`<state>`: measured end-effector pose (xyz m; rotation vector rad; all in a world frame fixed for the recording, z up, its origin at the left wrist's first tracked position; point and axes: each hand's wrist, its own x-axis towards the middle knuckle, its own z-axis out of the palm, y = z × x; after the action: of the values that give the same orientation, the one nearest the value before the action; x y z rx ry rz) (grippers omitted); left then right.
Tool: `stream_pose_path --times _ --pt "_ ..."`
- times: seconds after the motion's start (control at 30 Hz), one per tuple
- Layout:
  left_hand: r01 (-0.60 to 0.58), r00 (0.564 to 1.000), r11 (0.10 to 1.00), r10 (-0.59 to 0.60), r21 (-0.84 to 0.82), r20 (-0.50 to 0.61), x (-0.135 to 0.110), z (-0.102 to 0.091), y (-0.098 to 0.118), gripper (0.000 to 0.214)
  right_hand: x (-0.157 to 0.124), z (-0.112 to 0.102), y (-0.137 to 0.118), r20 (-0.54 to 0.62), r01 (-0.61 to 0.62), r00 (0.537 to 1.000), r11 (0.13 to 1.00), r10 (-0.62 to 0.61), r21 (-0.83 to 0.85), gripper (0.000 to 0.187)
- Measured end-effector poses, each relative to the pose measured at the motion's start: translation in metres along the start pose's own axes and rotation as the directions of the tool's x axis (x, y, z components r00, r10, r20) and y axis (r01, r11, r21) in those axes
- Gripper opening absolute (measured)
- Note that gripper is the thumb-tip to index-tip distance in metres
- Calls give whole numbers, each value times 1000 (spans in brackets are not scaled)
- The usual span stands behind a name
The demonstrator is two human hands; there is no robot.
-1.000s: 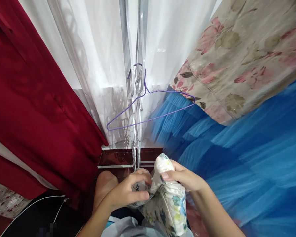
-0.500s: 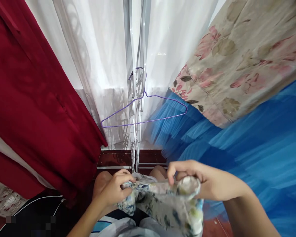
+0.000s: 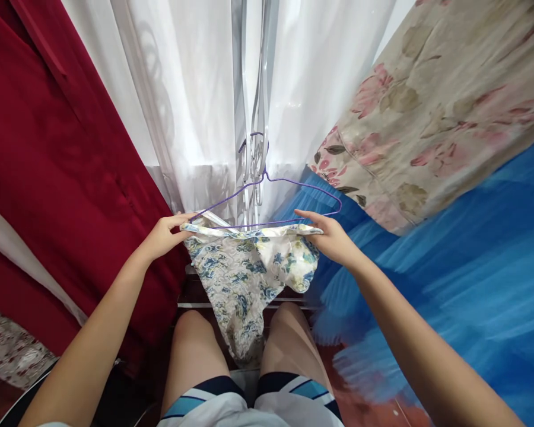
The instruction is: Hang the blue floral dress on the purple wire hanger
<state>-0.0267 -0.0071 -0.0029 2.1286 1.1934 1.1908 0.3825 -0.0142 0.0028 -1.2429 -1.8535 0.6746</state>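
Observation:
A white garment point(image 3: 238, 279) with blue and yellow flowers hangs between my hands, its upper band pulled out almost straight. My left hand point(image 3: 165, 238) pinches the band's left end, right at the left corner of a purple hanger point(image 3: 231, 197). That corner seems to lie inside the garment's opening; I cannot tell for certain. At the other end, my right hand point(image 3: 331, 236) grips the band with its index finger stretched out, just below the hanger's right corner. The hanger is hooked on a chain of white rings point(image 3: 257, 148).
Dark red cloth point(image 3: 80, 178) hangs on the left, white curtains point(image 3: 187, 89) behind. A beige floral cloth point(image 3: 427, 107) and blue tulle point(image 3: 449, 284) fill the right. My bare knees point(image 3: 196, 344) are below the garment.
Both hands have moved up and forward from my lap and farther apart. The bunched garment is now spread open and raised to the purple hanger.

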Motion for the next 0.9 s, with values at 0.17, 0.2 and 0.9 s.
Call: stream_pose_path --times 0.17,0.2,0.9 --pt "91 974 929 -157 -358 -162 15 8 28 26 2 5 4 133 157 982 966 -132 -204 39" --pt "95 968 900 -183 -426 -171 17 6 31 27 -2 3 2 196 201 967 958 -161 -205 43" --pt "342 895 555 -438 -758 83 30 19 22 21 -20 -72 -5 68 54 996 998 -50 -45 29"
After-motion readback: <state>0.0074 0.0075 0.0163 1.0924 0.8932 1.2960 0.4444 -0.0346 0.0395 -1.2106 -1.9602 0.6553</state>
